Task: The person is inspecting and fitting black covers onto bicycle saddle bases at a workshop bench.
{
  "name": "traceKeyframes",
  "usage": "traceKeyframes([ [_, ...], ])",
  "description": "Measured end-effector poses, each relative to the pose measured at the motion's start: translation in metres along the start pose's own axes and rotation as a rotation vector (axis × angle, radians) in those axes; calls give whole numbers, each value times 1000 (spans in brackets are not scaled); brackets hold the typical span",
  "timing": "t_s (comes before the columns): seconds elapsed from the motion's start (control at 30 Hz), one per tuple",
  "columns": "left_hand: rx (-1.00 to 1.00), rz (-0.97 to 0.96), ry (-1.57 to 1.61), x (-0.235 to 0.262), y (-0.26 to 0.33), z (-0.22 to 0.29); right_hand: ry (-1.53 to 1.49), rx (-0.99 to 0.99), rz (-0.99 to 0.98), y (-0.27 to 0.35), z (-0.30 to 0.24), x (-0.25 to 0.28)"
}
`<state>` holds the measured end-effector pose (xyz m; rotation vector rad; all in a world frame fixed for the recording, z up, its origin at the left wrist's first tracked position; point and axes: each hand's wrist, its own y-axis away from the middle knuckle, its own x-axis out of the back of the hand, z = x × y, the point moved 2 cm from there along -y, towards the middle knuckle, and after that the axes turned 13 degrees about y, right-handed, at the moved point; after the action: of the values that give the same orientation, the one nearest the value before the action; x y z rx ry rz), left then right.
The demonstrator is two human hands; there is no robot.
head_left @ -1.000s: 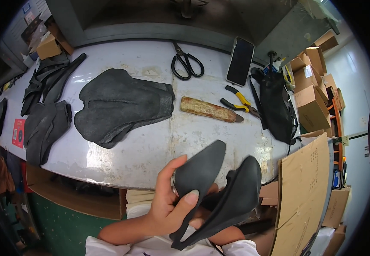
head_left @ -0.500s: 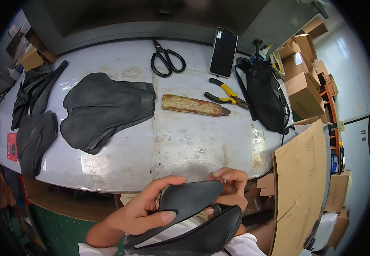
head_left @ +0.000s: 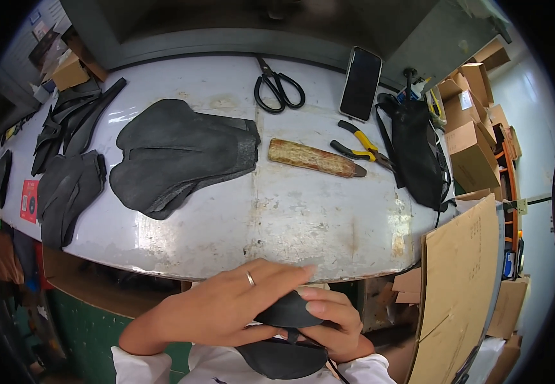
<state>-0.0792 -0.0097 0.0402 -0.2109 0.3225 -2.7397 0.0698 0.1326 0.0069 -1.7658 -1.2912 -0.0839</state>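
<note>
Close to my body, off the table's front edge, I hold a smooth black leather-like piece (head_left: 288, 312) in both hands. My left hand (head_left: 220, 304), with a ring on one finger, lies across its top and left side, thumb underneath. My right hand (head_left: 336, 320) is closed round its right side, fingertips on the upper surface. Below the hands hangs a second curved black panel (head_left: 284, 360); a narrow strip shows between the two parts. The fingers hide much of the piece, so how the parts join cannot be told.
Stacked black cut pieces (head_left: 184, 150) lie on the white table (head_left: 220, 240), with more black pieces (head_left: 69, 192) at left by a red card (head_left: 29, 201). Behind are scissors (head_left: 278, 89), a wrapped-handle blade (head_left: 312, 158), pliers (head_left: 362, 148), a phone (head_left: 360, 83) and a black pouch (head_left: 415, 153). Cardboard (head_left: 459, 281) stands right.
My left hand has moved over the top of the black piece, which is now turned and more covered. My right fingers have come down onto it. The table's things appear shifted rightward in view.
</note>
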Motion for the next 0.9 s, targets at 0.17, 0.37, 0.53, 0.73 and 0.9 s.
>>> traceKeyframes([
  [0.17,-144,-4,-214,1,9,9,277,-10,120,-1,3,14],
  [0.37,-249,20,-458,-3,11,7,144,78,298,4,6,2],
  [0.53,-259,-5,-378,-3,11,9,108,71,355,1,3,0],
  [0.73,-205,30,-342,-9,15,8,-94,-69,241,-8,11,-1],
  [0.9,-87,57,-296,-14,15,5,-300,-206,118,-6,28,-9],
])
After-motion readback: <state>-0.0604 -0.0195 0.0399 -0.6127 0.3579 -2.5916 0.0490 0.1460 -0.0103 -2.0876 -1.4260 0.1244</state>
